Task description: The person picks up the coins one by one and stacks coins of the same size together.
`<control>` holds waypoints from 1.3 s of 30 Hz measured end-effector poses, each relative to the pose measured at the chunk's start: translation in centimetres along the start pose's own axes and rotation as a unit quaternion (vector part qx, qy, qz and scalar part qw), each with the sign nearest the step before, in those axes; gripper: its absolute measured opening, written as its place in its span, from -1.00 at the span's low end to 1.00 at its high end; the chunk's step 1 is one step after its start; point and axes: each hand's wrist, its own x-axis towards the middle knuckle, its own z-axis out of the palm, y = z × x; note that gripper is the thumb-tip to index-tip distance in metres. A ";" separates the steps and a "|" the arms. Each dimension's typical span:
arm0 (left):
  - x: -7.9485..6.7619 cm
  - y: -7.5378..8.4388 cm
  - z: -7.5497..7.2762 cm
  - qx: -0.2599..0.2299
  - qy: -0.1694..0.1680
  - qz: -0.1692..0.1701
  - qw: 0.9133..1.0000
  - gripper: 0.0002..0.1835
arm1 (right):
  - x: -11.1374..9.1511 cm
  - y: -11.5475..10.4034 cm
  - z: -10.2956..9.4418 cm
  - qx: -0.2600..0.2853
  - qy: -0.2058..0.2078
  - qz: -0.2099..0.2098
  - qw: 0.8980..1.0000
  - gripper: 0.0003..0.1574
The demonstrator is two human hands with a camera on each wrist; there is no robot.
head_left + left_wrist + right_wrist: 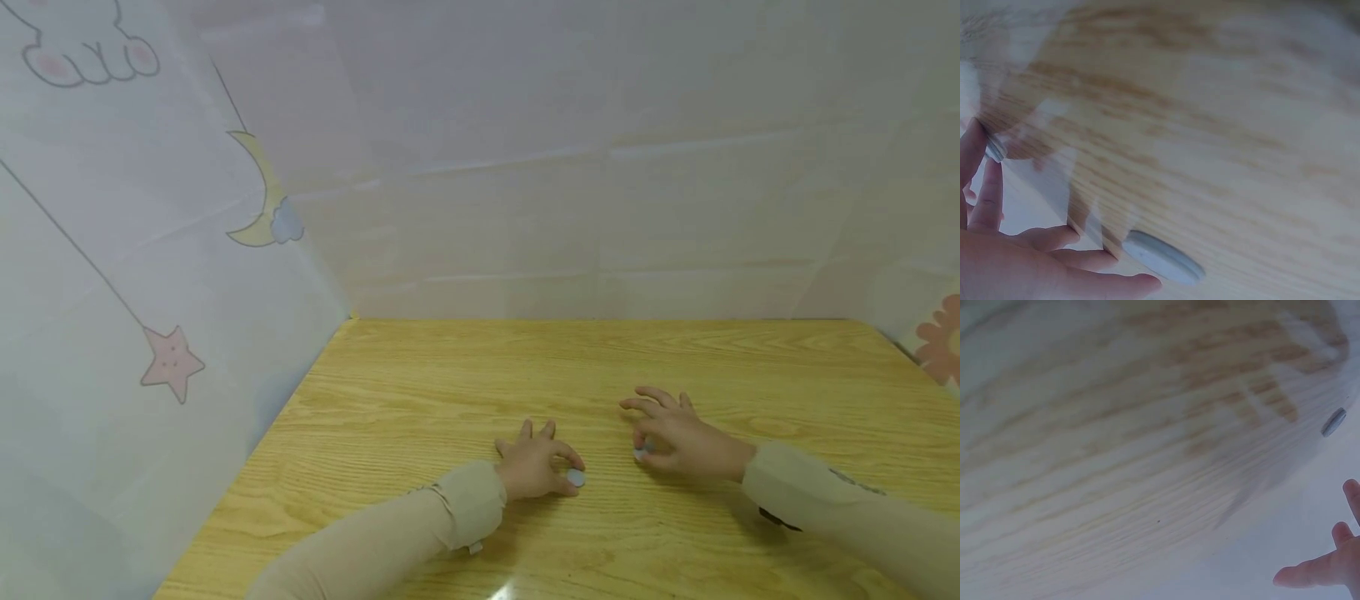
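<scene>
In the head view, my left hand (pixel 531 468) pinches a small whitish round disc (pixel 576 477) between thumb and forefinger, low over the wooden table (pixel 465 367). Its other fingers spread outward. A larger-looking grey-white disc (pixel 1165 257) lies near the outer fingertips in the left wrist view; whether they touch it I cannot tell. To the right, my right hand (pixel 684 440) holds another small disc (pixel 640 454) at its thumb and forefinger, partly covered by them. In the right wrist view, a disc (pixel 1334 422) shows at the edge, with only outer fingers (pixel 1310 574) in frame.
Pale printed sheeting (pixel 510 225) stands behind and beside the table, with a moon (pixel 262 187), a pink star (pixel 172 364) and a flower (pixel 947 342) on it. Light sleeves (pixel 397 533) cover both forearms. A dark strap (pixel 780 519) shows under the right cuff.
</scene>
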 end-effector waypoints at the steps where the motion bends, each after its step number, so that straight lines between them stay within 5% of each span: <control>1: 0.0 0.0 0.0 0.000 0.000 0.000 1.000 -0.67 | 0.0 0.0 0.0 -0.001 0.001 0.000 1.000 -0.63; 39: 0.2 0.1 0.2 0.011 0.008 0.002 1.000 -0.68 | -2.0 -0.3 0.4 0.040 -0.003 -0.006 0.999 -0.67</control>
